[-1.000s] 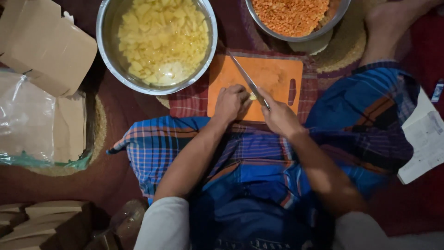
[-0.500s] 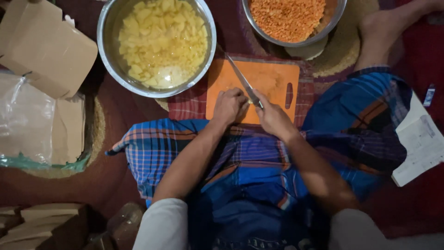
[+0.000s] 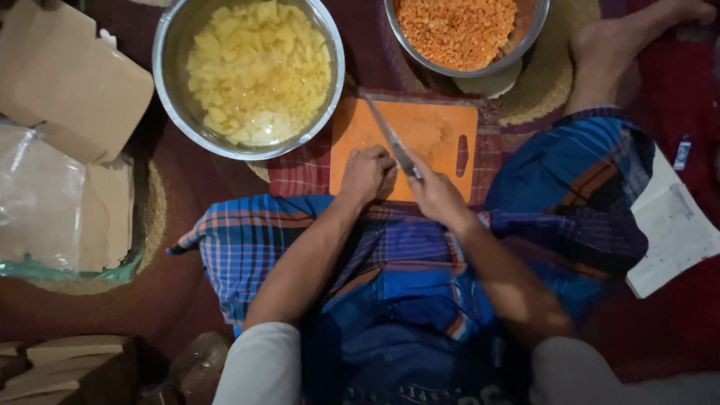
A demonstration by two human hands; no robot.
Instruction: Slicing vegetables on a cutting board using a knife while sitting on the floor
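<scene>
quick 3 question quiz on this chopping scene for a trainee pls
1. True or false: the right hand holds the knife over the orange cutting board.
2. What fills the steel bowl left of the board? A) red lentils B) pale yellow chopped pieces C) plain water
3. Fill in: the left hand rests curled on the board's near ____ corner.

Key
1. True; the blade angles up and to the left across the board.
2. B; the orange-red grains are in the other bowl, above the board's right end.
3. Left; what it holds down is hidden under the fingers.
</scene>
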